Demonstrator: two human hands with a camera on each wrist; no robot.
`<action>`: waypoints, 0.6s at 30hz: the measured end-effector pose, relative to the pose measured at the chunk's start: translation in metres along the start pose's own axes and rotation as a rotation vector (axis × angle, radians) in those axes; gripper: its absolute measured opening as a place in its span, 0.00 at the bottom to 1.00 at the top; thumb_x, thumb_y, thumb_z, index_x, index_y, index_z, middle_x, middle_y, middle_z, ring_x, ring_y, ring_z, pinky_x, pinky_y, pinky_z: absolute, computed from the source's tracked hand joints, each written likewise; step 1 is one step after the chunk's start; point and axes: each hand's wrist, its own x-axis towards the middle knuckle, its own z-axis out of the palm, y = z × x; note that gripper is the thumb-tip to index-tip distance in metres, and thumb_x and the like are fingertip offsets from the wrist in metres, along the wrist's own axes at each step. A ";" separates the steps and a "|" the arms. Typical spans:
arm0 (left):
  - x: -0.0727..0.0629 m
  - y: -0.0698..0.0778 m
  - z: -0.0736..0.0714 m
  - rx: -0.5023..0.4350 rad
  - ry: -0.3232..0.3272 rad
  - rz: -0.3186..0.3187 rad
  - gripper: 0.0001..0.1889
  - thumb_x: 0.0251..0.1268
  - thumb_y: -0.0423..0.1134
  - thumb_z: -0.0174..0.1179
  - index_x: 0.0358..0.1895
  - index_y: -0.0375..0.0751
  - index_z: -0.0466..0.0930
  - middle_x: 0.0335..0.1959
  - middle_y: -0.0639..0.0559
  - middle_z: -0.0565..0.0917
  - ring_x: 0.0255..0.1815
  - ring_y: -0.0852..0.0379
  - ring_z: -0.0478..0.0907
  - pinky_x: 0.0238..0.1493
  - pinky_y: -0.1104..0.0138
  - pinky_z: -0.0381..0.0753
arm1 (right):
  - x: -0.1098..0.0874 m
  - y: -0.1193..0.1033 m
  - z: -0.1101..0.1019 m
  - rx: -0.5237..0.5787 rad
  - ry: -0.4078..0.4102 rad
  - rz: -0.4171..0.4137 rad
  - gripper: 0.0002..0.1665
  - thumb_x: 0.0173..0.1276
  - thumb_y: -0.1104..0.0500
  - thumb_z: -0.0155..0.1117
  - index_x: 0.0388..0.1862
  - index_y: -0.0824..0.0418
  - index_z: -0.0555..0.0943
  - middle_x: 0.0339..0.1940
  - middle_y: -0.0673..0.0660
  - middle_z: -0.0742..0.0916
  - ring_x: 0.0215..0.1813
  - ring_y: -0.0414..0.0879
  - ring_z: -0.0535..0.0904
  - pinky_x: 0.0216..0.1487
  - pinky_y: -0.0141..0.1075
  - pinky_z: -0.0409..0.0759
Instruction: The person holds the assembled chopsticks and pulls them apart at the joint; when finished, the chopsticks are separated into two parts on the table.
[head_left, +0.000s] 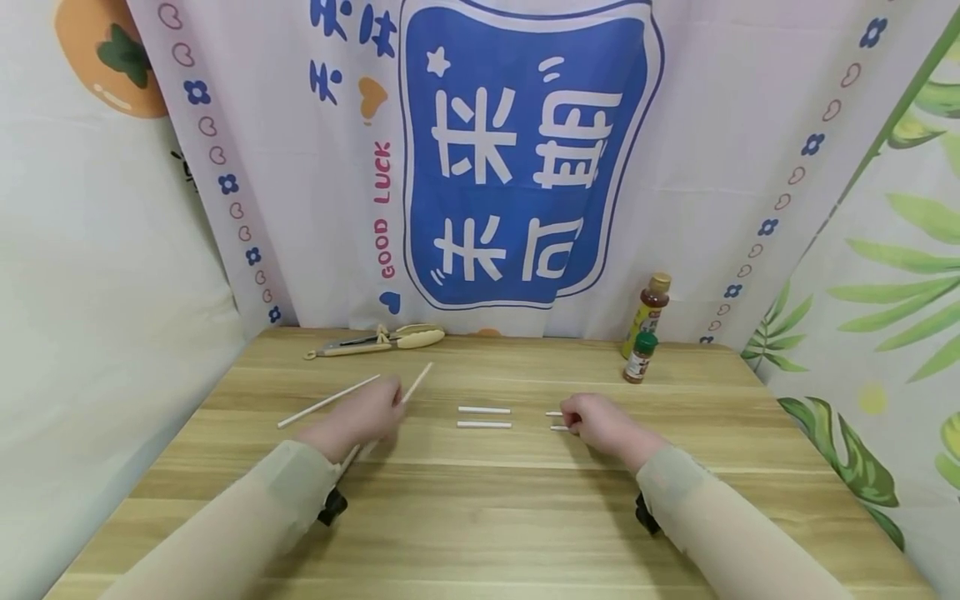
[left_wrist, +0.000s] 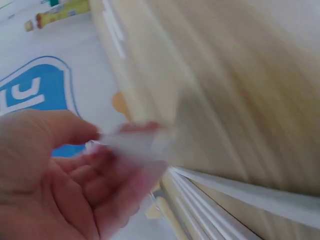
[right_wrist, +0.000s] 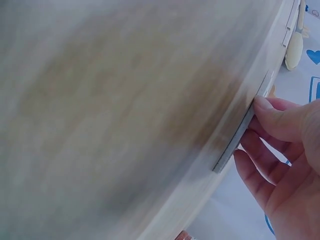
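Firstly, head view, left hand (head_left: 371, 410): it is closed up, slightly blurred, and a long stick (head_left: 420, 379) comes out beyond its fingers on a slant.
Other long stick (head_left: 328, 402): it lies on the tabletop (head_left: 495, 525), to the left of this hand; I judge it light and stiff, best taken near the middle.
Middle short sticks (head_left: 484, 425): two lie side by side, a little apart, between the hands; being so thin, they may roll, so a gentle pinch from above would suit.
Right hand (head_left: 600, 425): it is curled over the right pair of sticks (head_left: 558, 428), whose left ends show past the fingers.
Back of tabletop: tongs (head_left: 375, 340) lie at the left; a sauce bottle (head_left: 645, 318) and a small jar (head_left: 638, 362) stand at the right.
Left wrist view, grip: thumb and fingers come nearly together around a pale blurred piece, which I take for the long stick; white lengths (left_wrist: 255, 191) run to the lower right, and I cannot count them surely.
Right wrist view, grip: thumb tip and bent fingers pinch one short stick, nearer its upper end; the lower fingers are looser. It looks smooth, so it could slip, and hard bending would perhaps snap it.
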 end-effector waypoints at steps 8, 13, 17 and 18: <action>0.002 0.038 0.008 -0.079 -0.007 0.276 0.06 0.73 0.30 0.54 0.39 0.37 0.81 0.26 0.49 0.77 0.23 0.57 0.70 0.26 0.63 0.73 | 0.000 -0.002 -0.002 -0.025 0.000 -0.028 0.15 0.61 0.74 0.66 0.25 0.57 0.76 0.25 0.49 0.78 0.29 0.43 0.70 0.32 0.38 0.71; 0.000 0.057 0.023 -0.100 -0.114 0.342 0.07 0.74 0.35 0.56 0.40 0.40 0.84 0.21 0.52 0.78 0.19 0.60 0.72 0.22 0.65 0.73 | 0.000 -0.001 -0.002 -0.034 0.010 -0.025 0.13 0.62 0.72 0.68 0.25 0.56 0.77 0.25 0.48 0.78 0.30 0.43 0.71 0.33 0.39 0.72; 0.003 0.067 0.035 -0.029 -0.145 0.393 0.10 0.75 0.38 0.55 0.37 0.39 0.84 0.17 0.57 0.75 0.19 0.61 0.68 0.24 0.65 0.71 | -0.002 -0.004 -0.007 -0.010 0.026 0.026 0.09 0.64 0.70 0.67 0.29 0.58 0.80 0.28 0.49 0.79 0.32 0.43 0.72 0.36 0.40 0.74; 0.003 0.069 0.038 -0.016 -0.148 0.408 0.10 0.75 0.37 0.55 0.36 0.38 0.84 0.17 0.57 0.74 0.18 0.61 0.68 0.24 0.65 0.70 | -0.002 -0.006 -0.009 0.005 0.041 0.042 0.08 0.65 0.70 0.66 0.31 0.58 0.80 0.29 0.49 0.79 0.32 0.43 0.73 0.37 0.40 0.74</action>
